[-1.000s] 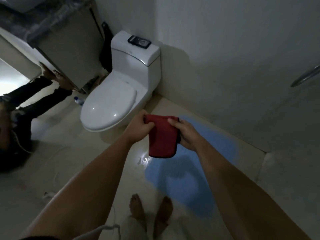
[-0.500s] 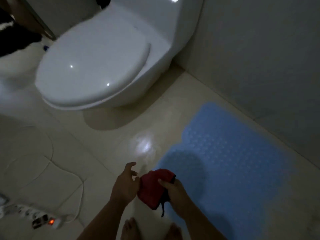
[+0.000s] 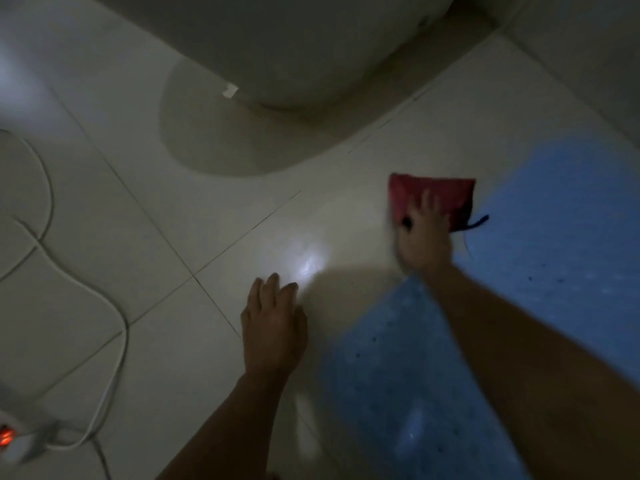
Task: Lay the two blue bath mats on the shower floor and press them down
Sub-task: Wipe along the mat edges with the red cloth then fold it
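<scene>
- No readable writing or labels are seen; the picture is dim and blurred.
- A red cloth (image 3: 433, 199) is pressed to the floor (image 3: 173, 220) under the right hand (image 3: 424, 242), fingers spread flat.
- The left hand (image 3: 273, 327) is released, palm down on tile.
- A blue mat (image 3: 540, 271) lies flat just right of the right hand.
- A toilet (image 3: 294, 46) stands beyond both hands.

we see bare tile floor (image 3: 214, 216) open around the left hand (image 3: 273, 323) from nine to twelve o'clock. the toilet base (image 3: 294, 53) blocks twelve o'clock. a white cable (image 3: 114, 327) and power strip (image 3: 17, 441) crowd eight o'clock. the blue mat (image 3: 554, 244) lies flat at three.
</scene>
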{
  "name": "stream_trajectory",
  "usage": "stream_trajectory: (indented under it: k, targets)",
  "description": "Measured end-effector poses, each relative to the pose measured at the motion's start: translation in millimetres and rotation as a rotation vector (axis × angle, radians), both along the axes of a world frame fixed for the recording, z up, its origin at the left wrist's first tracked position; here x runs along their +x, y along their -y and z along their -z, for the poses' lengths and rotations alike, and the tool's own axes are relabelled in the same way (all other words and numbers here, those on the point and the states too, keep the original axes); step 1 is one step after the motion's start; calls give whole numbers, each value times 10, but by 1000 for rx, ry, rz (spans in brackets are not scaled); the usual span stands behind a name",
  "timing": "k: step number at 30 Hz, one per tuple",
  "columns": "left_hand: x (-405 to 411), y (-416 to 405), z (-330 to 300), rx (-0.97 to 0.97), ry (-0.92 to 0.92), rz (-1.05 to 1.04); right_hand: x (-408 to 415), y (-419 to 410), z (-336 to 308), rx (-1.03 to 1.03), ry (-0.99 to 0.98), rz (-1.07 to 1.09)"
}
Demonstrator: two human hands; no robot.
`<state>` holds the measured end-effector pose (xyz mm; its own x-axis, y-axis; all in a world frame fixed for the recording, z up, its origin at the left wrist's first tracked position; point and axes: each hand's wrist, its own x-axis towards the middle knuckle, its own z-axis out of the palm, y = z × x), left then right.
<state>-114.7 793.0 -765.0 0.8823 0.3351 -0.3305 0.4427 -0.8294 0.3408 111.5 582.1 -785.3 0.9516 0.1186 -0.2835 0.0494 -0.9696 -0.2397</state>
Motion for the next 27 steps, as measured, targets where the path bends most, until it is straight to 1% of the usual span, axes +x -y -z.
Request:
stream_trajectory:
  k: [1, 2, 4, 5, 6, 7, 9, 11, 12, 13, 15, 16, 18, 19, 20, 21, 22, 24, 25, 26, 27]
  targets:
    - [-29, -77, 44, 6, 11, -35, -320, -228, 184, -72, 39, -48]
    - [-43, -151, 57, 14, 19, -58, -677, -452, 275, -81, 89, -110]
    - [-76, -321, 71, 32, 26, -91, -1453, -821, 322, 68, 103, -297]
    - [-88, -400, 78, 45, 36, -120, -1836, -929, 314, 141, 73, -440]
    - [-94, -464, 71, 55, 53, -162, -2157, -952, 296, 165, 29, -613]
    - [-80, -514, 55, 54, 81, -212, -2367, -900, 259, 145, -15, -800]
    - [-40, -573, 37, 27, 119, -298, -2366, -618, 230, 89, -50, -1127]
    - [7, -568, 29, 9, 130, -305, -1971, -264, 190, 68, -45, -1275]
    - [25, -551, 34, 16, 126, -279, -1693, -97, 186, 44, -14, -1282]
    - [43, -523, 53, 20, 127, -251, -1392, 73, 203, 8, 43, -1221]
    - [88, -455, 74, 3, 130, -223, -810, 382, 171, -51, 99, -963]
    - [107, -421, 74, -7, 130, -223, -617, 463, 130, -79, 72, -790]
    - [131, -377, 83, -8, 128, -210, -516, 406, 108, -110, 2, -440]
    - [134, -376, 91, -7, 124, -196, -614, 254, 130, -123, 30, -331]
    - [141, -386, 86, -8, 110, -188, -806, 68, 163, -118, 65, -272]
    - [156, -411, 85, -5, 100, -185, -1079, -117, 207, -80, 88, -267]
    - [173, -447, 74, 6, 95, -189, -1424, -306, 274, -1, 73, -322]
    - [206, -531, 56, 31, 106, -203, -2212, -631, 322, 105, 104, -590]
    - [219, -577, 53, 39, 117, -212, -2553, -736, 364, 115, 126, -735]
    - [232, -629, 46, 44, 127, -216, -2768, -808, 433, 90, 106, -863]
    - [259, -679, 37, 53, 143, -206, -2825, -819, 444, 46, 26, -961]
